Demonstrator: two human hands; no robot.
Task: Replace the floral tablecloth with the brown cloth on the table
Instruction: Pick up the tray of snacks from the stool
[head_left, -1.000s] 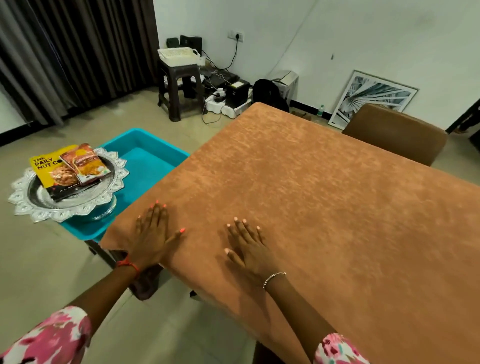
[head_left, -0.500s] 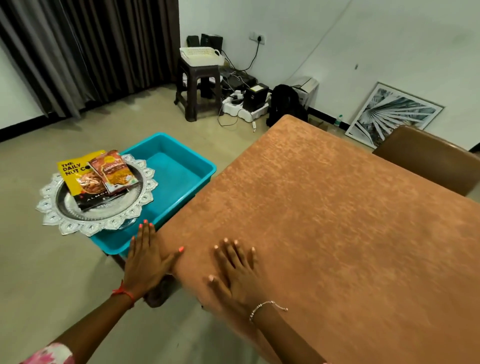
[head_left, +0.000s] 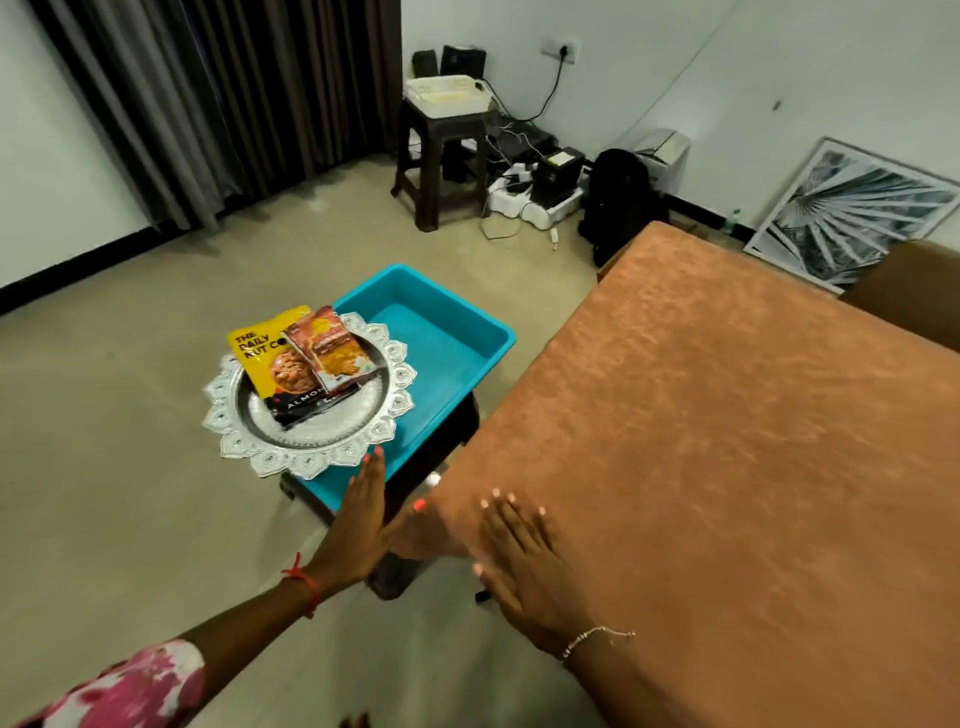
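The brown cloth (head_left: 727, 441) lies spread flat over the table and covers all of its visible top. My right hand (head_left: 524, 561) rests palm down with fingers apart on the cloth at the table's near left corner. My left hand (head_left: 363, 519) is flat and open just off that corner, its thumb touching the cloth's edge and its fingertips reaching over the blue tub. No floral tablecloth is in view.
A blue plastic tub (head_left: 441, 358) sits on a dark stool left of the table, with a silver tray (head_left: 228, 421) of snack packets (head_left: 301, 358) on its rim. A brown chair (head_left: 904, 296) stands at the far side. A stool, cables and a framed picture (head_left: 852, 213) line the wall.
Both hands have slid left along the cloth to the table's corner. My left hand has gone past the edge, toward the tub. The view has swung left.
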